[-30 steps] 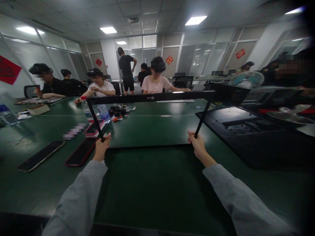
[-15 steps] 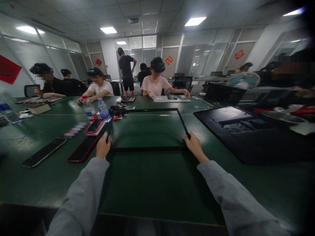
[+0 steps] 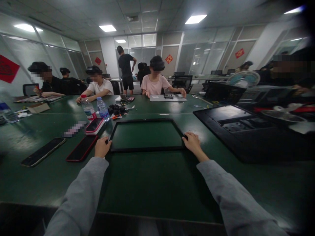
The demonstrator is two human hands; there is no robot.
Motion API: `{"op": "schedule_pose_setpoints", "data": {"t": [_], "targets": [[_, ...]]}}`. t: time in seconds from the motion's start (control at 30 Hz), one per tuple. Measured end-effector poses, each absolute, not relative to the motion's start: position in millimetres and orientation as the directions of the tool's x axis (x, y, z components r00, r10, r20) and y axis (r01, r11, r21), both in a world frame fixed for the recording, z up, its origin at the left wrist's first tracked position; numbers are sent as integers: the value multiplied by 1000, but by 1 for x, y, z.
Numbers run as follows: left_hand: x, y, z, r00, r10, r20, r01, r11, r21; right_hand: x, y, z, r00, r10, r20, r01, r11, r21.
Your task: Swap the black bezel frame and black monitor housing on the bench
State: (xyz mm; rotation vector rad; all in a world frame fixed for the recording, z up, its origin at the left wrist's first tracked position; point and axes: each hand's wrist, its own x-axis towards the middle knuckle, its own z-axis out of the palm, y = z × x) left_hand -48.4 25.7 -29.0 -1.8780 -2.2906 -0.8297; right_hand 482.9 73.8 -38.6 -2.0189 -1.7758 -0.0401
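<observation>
Black frame (image 3: 147, 149) lies between left fingers (image 3: 102, 140) and right fingers (image 3: 192, 136)

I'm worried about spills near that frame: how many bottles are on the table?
3: a red-capped bottle and a blue-capped bottle side by side beyond the left hand, and a blurred bottle at the picture's left edge. More may be hidden.

A long, plain grey sleeve (image 3: 79, 191) shows at lower left and a matching sleeve (image 3: 233, 190) at lower right, both loosely creased.
</observation>
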Motion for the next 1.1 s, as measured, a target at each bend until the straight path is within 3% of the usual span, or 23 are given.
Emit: {"op": "schedule_pose_setpoints", "data": {"t": [0.63, 0.73, 0.9, 1.1], "targets": [[-48, 24, -26, -179, 921, 346, 969, 104, 224, 482, 72, -28, 128, 952, 277, 953, -41, -300], [-44, 21, -23, -190, 914, 357, 961, 98, 258, 481, 71, -28, 131, 951, 280, 953, -43, -300], [-39, 14, -10, -208, 861, 464, 912, -2, 411, 481, 70, -28, 129, 951, 281, 954, -41, -298], [-34, 9, 2, -266, 786, 558, 899, -8, 439, 479, 70, -26, 135, 954, 269, 955, -53, -291]]}}
